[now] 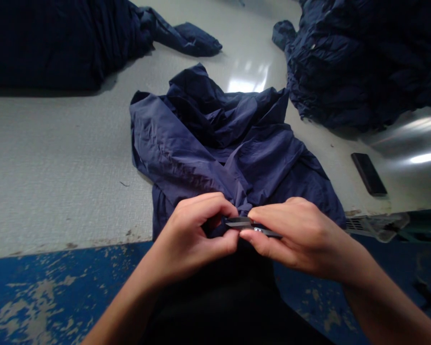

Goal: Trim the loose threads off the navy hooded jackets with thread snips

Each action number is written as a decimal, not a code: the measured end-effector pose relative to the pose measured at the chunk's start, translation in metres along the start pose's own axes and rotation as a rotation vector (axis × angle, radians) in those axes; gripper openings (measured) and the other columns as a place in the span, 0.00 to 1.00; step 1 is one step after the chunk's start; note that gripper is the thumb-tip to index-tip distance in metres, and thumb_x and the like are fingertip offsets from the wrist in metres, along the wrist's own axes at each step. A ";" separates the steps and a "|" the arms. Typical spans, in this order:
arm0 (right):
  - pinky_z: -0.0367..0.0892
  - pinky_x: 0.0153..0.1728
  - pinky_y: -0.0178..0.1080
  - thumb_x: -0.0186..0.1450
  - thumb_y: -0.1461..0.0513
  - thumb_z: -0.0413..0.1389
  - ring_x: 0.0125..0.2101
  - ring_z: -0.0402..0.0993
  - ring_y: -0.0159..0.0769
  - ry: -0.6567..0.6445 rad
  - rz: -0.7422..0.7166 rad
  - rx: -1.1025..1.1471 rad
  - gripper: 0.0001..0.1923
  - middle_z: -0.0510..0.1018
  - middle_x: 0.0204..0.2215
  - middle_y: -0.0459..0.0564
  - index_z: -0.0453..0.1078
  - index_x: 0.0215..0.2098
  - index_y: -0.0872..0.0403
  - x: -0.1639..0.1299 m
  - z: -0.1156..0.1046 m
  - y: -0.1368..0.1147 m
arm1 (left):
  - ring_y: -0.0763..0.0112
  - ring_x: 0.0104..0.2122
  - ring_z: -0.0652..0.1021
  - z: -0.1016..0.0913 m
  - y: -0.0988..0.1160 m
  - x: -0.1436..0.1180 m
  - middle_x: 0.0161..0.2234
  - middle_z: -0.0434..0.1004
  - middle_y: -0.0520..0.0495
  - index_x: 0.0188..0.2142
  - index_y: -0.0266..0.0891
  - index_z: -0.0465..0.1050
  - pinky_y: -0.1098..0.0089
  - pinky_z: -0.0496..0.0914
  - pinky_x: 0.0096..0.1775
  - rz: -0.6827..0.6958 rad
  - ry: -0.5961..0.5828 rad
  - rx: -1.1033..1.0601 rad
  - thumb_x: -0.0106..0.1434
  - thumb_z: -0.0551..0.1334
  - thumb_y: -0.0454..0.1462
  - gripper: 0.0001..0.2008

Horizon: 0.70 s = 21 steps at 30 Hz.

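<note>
Navy cloth lies rumpled on the near part of the table, approx. mid-view, its top opening away from the person in loose folds & its lower end gathered at the front edge, btwn the hands. L hand is nearly closed: thumb & index come tog. in a pinch w/ a small bit of the cloth btwn them; exact grip partly hidden by the fingers. R hand is closed round a pr of small dark snips, thumb below & fingers above, w/ the blades pointing L, right at the L fingertips & the pinched bit; can't tell if they touch the fabric or how far apart the blades are. Dark clothing of the person shows below the hands. Table is pale, shiny in spots under the lights, front edge chipped & brownish; a short dark thread lies on it L of the cloth. To the R, near the edge, a flat black phone-like slab. Under the edge there, a whitish plastic basket, partly seen. Farther back: a big dark navy pile upper L, w/ a narrow piece trailing R, & another crumpled heap upper R. Floor is blue, paint badly worn.
</note>
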State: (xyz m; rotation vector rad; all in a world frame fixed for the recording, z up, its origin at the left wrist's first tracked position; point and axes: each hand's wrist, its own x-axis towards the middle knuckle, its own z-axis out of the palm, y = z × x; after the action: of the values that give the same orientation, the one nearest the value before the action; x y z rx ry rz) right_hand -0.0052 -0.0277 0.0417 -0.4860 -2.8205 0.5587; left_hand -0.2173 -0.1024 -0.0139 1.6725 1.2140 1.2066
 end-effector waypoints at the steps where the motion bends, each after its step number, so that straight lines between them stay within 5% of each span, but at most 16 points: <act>1: 0.57 0.28 0.41 0.78 0.60 0.54 0.26 0.76 0.36 0.005 0.004 0.009 0.14 0.81 0.28 0.49 0.75 0.36 0.57 0.000 0.000 0.000 | 0.77 0.29 0.72 0.000 0.000 0.000 0.29 0.72 0.56 0.34 0.39 0.75 0.74 0.65 0.33 -0.001 0.000 -0.001 0.59 0.66 0.25 0.09; 5: 0.58 0.27 0.38 0.75 0.60 0.59 0.25 0.72 0.33 0.076 0.130 0.219 0.11 0.77 0.25 0.45 0.74 0.35 0.55 -0.005 0.003 0.002 | 0.75 0.31 0.74 -0.002 -0.001 -0.002 0.31 0.75 0.55 0.36 0.40 0.76 0.72 0.67 0.34 -0.011 0.018 -0.004 0.63 0.68 0.28 0.06; 8: 0.56 0.22 0.36 0.77 0.53 0.55 0.19 0.61 0.29 0.372 0.465 0.669 0.17 0.66 0.21 0.40 0.69 0.31 0.52 -0.011 0.021 0.005 | 0.72 0.36 0.77 -0.001 -0.008 -0.009 0.36 0.77 0.52 0.44 0.42 0.77 0.71 0.69 0.39 0.010 0.110 0.035 0.67 0.69 0.30 0.08; 11: 0.61 0.18 0.34 0.76 0.46 0.52 0.20 0.66 0.31 0.560 0.645 1.188 0.23 0.70 0.25 0.43 0.65 0.29 0.51 -0.010 0.048 0.002 | 0.69 0.43 0.78 0.003 -0.016 -0.018 0.44 0.77 0.48 0.53 0.44 0.75 0.68 0.72 0.45 0.092 0.204 0.060 0.68 0.67 0.27 0.17; 14: 0.72 0.24 0.34 0.67 0.51 0.67 0.28 0.73 0.33 0.591 0.692 1.444 0.24 0.74 0.33 0.45 0.59 0.27 0.51 0.001 0.069 -0.008 | 0.63 0.49 0.78 0.007 -0.018 -0.030 0.50 0.76 0.44 0.57 0.44 0.72 0.63 0.73 0.50 0.169 0.259 0.158 0.69 0.66 0.28 0.19; 16: 0.75 0.28 0.34 0.62 0.57 0.72 0.30 0.73 0.32 0.660 0.676 1.503 0.28 0.73 0.34 0.44 0.54 0.25 0.51 0.008 0.076 -0.018 | 0.54 0.53 0.75 0.008 -0.012 -0.037 0.54 0.74 0.39 0.57 0.43 0.74 0.57 0.71 0.53 0.162 0.297 0.347 0.68 0.70 0.39 0.18; 19: 0.76 0.32 0.35 0.67 0.57 0.69 0.31 0.75 0.33 0.667 0.557 1.482 0.23 0.76 0.35 0.46 0.59 0.26 0.52 0.014 0.079 -0.030 | 0.53 0.49 0.75 0.008 -0.001 -0.044 0.51 0.75 0.39 0.55 0.41 0.78 0.57 0.71 0.50 0.037 0.334 0.490 0.64 0.73 0.51 0.26; 21: 0.76 0.34 0.37 0.72 0.56 0.64 0.33 0.77 0.34 0.639 0.477 1.419 0.19 0.79 0.35 0.48 0.64 0.28 0.52 0.016 0.078 -0.033 | 0.62 0.41 0.77 0.008 0.003 -0.046 0.42 0.78 0.45 0.50 0.42 0.79 0.64 0.71 0.43 -0.135 0.329 0.330 0.70 0.69 0.47 0.15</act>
State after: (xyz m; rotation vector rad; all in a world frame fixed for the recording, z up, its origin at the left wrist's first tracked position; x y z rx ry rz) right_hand -0.0507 -0.0762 -0.0124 -0.7573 -1.1845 1.7994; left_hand -0.2144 -0.1476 -0.0252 1.6277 1.7804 1.2840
